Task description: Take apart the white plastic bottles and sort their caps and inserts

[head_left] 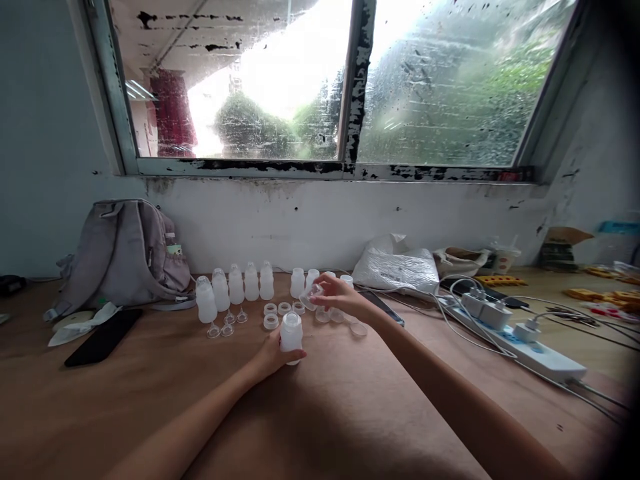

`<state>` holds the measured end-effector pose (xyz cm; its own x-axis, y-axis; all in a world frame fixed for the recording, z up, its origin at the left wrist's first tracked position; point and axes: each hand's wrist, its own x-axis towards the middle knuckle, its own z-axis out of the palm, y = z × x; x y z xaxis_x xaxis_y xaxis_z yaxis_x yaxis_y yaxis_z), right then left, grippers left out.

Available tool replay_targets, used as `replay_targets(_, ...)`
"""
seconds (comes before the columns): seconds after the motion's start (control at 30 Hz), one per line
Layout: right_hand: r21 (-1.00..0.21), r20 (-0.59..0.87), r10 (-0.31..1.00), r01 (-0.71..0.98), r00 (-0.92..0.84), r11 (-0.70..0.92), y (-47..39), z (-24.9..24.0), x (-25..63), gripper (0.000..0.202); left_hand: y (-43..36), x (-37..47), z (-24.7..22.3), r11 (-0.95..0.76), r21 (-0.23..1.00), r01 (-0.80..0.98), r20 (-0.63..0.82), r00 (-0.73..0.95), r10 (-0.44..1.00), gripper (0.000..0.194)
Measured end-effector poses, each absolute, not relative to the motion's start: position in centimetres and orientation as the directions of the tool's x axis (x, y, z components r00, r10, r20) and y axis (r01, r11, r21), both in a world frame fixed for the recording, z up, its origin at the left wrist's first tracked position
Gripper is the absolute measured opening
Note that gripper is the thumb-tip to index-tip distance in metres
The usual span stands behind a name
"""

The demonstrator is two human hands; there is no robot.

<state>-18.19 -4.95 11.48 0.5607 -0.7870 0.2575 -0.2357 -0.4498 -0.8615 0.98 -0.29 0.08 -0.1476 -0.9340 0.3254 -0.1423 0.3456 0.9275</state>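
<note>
My left hand (274, 355) is wrapped round a frosted baby bottle (291, 339) that stands upright on the table, a ring and nipple on its top. Between the fingers of my right hand (340, 293) is a clear bottle cap (311, 297), held above and to the right of that bottle. Several capped bottles (236, 285) line up at the back left. Open bottles (297, 283) stand behind my right hand, partly hidden by it. White rings (271, 322), clear nipples (227, 329) and more caps (358, 329) lie around the middle.
A grey backpack (125, 253) leans at the left wall, with a black phone (104, 338) before it. At the right are a plastic bag (397, 267), another phone (384, 307) and a power strip (545, 357) with plugs and loose cables. The window wall (280, 227) bounds the table's back.
</note>
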Motion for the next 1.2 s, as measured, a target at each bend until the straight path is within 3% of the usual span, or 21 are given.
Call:
replay_targets(0.17, -0.832, 0.343, -0.683, -0.128, 0.645, -0.539, -4.6, 13.3, -15.3, 0.038, 0.3, 1.0, 0.7, 0.264, 0.964, -0.036, 0.250, -0.222, -0.942, 0.030)
replay_targets(0.37, -0.798, 0.500, -0.741, -0.094, 0.449, -0.595, -5.8, 12.0, -14.7, 0.038, 0.5, 1.1, 1.0, 0.134, 0.980, 0.149, 0.156, -0.147, -0.977, 0.034)
replay_targets(0.73, -0.937, 0.315, -0.765, 0.054, 0.561, -0.346, -7.2, 10.8, -15.5, 0.042, 1.0, 1.0, 1.5, 0.110, 0.976, 0.189, 0.138, -0.143, -0.980, 0.031)
replay_targets(0.87, -0.960, 0.269, -0.745, 0.112, 0.610, -0.255, -7.2, 10.5, -15.3, 0.035, 1.0, 1.1, 1.5, 0.108, 0.979, 0.175, 0.137, -0.162, -0.977, 0.031)
replay_targets(1.2, -0.981, 0.166, -0.671, 0.055, 0.723, -0.184, -6.4, 10.1, -14.7, 0.036, 1.0, 1.0, 1.4, 0.124, 0.972, 0.202, 0.156, -0.152, -0.976, 0.033)
